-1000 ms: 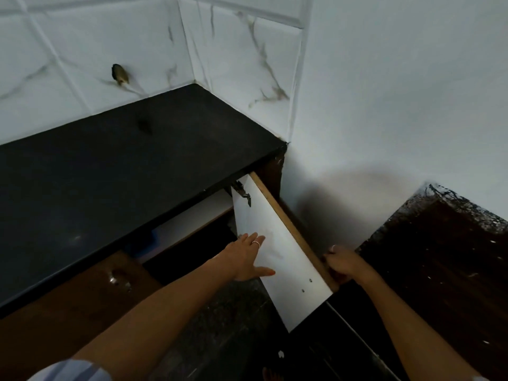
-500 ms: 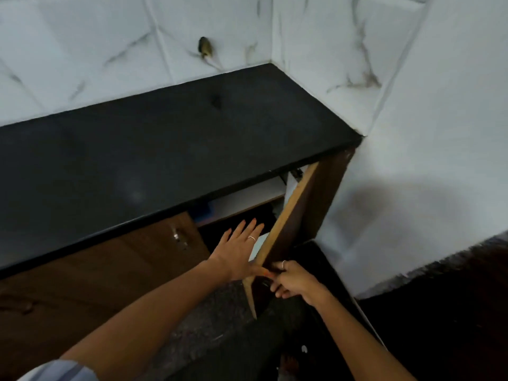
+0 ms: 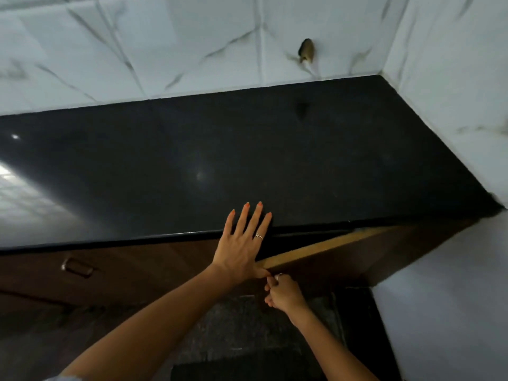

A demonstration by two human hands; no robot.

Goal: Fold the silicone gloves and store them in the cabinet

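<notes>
Hands (image 3: 243,250) first: left one spread flat, fingers straight and fanned, reaching over the worktop's front edge, thumb down at the door's top corner. Right hand (image 3: 284,294) just below, fingers curled at the door's near corner, seemingly pinching its edge (grip partly hidden, cannot tell for sure). Rings on both.

Largest after that: tiled wall (image 3: 165,50), white with grey veins, wrapping the corner at right. Black worktop (image 3: 247,155) beneath, glossy, with a bright reflection at far left. Plain white wall (image 3: 453,298) lower right.

Below the worktop, brown cabinet front (image 3: 132,273). Door (image 3: 343,265) at right nearly closed, pale top edge still showing, a thin dark gap between it and the worktop. Dark speckled floor (image 3: 247,325) under the arms.

Smaller: metal handle (image 3: 77,268) on the left cabinet front, well apart from the hands. Small brass-coloured fitting (image 3: 306,50) on the tiles above the worktop, faint reflection of it below.

Gloves nowhere visible (cabinet interior hidden behind the door, so contents not possible to tell). Light sleeve (image 3: 63,378) at the bottom edge.
</notes>
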